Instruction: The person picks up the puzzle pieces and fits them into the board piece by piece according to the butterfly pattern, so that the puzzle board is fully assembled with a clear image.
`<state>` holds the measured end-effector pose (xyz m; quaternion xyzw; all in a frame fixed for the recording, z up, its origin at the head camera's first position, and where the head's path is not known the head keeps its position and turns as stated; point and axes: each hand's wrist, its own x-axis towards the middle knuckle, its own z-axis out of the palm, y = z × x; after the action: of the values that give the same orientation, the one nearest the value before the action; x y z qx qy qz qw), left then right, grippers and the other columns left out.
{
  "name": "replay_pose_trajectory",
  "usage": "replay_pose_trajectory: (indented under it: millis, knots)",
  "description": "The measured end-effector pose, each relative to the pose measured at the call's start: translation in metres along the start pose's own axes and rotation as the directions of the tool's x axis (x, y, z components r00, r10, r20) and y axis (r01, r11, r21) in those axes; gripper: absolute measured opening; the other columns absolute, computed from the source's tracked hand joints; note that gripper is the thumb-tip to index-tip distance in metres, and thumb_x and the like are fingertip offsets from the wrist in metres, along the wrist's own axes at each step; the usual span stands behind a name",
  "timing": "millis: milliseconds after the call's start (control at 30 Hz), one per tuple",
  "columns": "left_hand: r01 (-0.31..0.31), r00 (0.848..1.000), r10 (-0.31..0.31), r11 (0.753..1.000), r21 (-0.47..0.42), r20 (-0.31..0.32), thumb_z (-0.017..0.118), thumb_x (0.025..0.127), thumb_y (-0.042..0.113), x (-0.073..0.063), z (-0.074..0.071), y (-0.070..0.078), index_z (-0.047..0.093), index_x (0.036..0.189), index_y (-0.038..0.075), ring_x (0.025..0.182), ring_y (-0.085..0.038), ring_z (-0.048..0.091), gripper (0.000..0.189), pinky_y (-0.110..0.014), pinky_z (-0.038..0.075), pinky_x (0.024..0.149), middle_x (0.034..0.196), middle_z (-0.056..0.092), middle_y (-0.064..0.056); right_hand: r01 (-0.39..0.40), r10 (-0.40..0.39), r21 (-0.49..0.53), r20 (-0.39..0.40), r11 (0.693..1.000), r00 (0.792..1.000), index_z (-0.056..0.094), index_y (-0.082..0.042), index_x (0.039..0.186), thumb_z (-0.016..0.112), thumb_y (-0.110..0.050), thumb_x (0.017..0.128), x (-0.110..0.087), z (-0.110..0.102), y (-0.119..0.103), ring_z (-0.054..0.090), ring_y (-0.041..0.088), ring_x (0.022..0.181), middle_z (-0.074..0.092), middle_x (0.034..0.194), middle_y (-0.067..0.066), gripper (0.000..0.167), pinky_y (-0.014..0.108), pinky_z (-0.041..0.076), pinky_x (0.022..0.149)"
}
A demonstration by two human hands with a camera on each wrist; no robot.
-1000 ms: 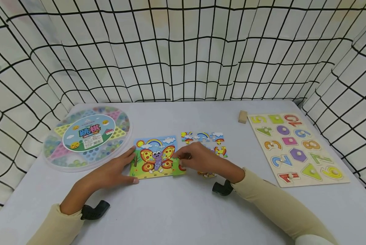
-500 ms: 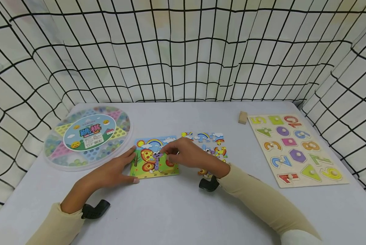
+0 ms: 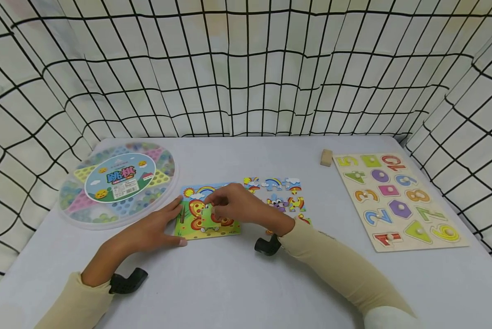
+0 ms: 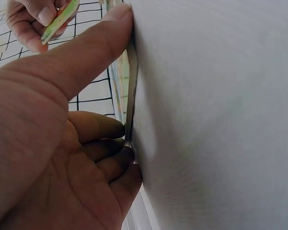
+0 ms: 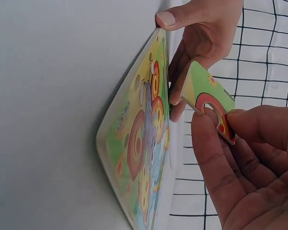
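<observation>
My right hand [image 3: 237,203] pinches a jigsaw piece [image 5: 209,88] between thumb and fingers, held above the butterfly puzzle board [image 3: 188,232]. The piece is green with a red ring, and in the right wrist view it tilts clear of the board. My left hand [image 3: 149,230] touches the board's left side: the thumb [image 4: 117,19] lies along the near edge and the fingertips meet the left edge. In the head view, the right hand and piece cover part of the butterfly. Several loose jigsaw pieces [image 3: 293,184] lie right of the board, some partly behind the right wrist.
A round clear Chinese checkers box [image 3: 118,183] sits at the left. On the right lies a wooden number-and-shape puzzle [image 3: 394,192], with a small wooden block [image 3: 326,157] at its far left corner. Black netting [image 3: 246,82] rises behind the white table [image 3: 213,283].
My right hand has moved left, carrying the jigsaw piece from the board's right edge to over its middle. The left hand stays at the board's left side.
</observation>
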<state>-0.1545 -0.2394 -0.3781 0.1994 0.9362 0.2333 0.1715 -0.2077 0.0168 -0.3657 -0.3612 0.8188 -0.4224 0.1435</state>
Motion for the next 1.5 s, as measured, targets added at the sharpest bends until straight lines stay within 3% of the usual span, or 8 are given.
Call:
replay_pose_trajectory:
  millis: [200,367,767,967,1267,1500]
  knots:
    - [-0.003,1.0,0.003,1.0,0.001,-0.004,0.075,0.081,0.049,0.0,0.001,-0.001,0.027,0.149,-0.008,0.143,-0.042,0.015,0.101,-0.059,0.024,0.109,0.161,0.01,-0.018,-0.019,0.016,0.113,0.024,0.993,1.0,0.069,0.002,0.115,0.059,0.003,0.092,0.009,0.008,-0.001,0.067,0.011,0.068,0.068,0.075,0.0,0.025,0.023,0.053,0.061]
    - [-0.004,1.0,0.004,1.0,-0.003,-0.005,0.075,0.081,0.05,0.0,0.001,-0.001,0.027,0.149,-0.008,0.143,-0.042,0.015,0.102,-0.059,0.024,0.109,0.16,0.011,-0.019,-0.077,0.069,0.179,0.05,0.981,0.996,0.068,0.002,0.117,0.059,0.004,0.092,0.015,0.015,0.001,0.07,0.013,0.069,0.071,0.082,0.004,0.026,0.027,0.057,0.064]
    - [-0.016,1.0,0.016,1.0,-0.002,-0.004,0.073,0.082,0.052,-0.002,0.002,-0.001,0.025,0.15,-0.006,0.144,-0.041,0.013,0.101,-0.059,0.024,0.109,0.161,0.009,-0.017,-0.074,0.07,0.106,0.046,0.992,0.997,0.071,0.0,0.112,0.063,0.002,0.091,0.026,0.026,0.002,0.067,0.01,0.064,0.066,0.082,-0.001,0.022,0.023,0.055,0.061]
    - [-0.028,1.0,0.028,1.0,0.011,0.01,0.07,0.084,0.054,-0.004,0.002,-0.002,0.022,0.152,-0.005,0.145,-0.041,0.011,0.102,-0.059,0.023,0.109,0.161,0.007,-0.017,-0.077,0.076,0.017,0.042,0.997,0.996,0.073,-0.005,0.11,0.065,-0.001,0.091,0.033,0.03,0.001,0.063,0.004,0.068,0.067,0.083,-0.006,0.021,0.018,0.05,0.062]
    - [-0.062,0.998,0.062,0.998,0.004,0.021,0.07,0.087,0.045,-0.007,0.001,-0.001,0.022,0.15,-0.008,0.144,-0.042,0.011,0.096,-0.059,0.023,0.109,0.161,0.006,-0.019,-0.124,0.117,0.081,0.077,0.989,0.99,0.071,-0.001,0.111,0.063,0.0,0.092,0.04,0.04,-0.002,0.067,0.01,0.061,0.067,0.084,-0.002,0.021,0.022,0.054,0.058]
    - [-0.051,0.998,0.051,0.999,0.002,0.02,0.071,0.087,0.044,-0.007,0.001,-0.001,0.022,0.15,-0.008,0.145,-0.042,0.01,0.096,-0.059,0.022,0.11,0.161,0.006,-0.019,-0.163,0.169,-0.104,0.056,0.981,0.984,0.073,-0.008,0.113,0.069,-0.008,0.091,0.044,0.043,-0.006,0.06,0.002,0.075,0.068,0.093,-0.006,0.022,0.016,0.049,0.063]
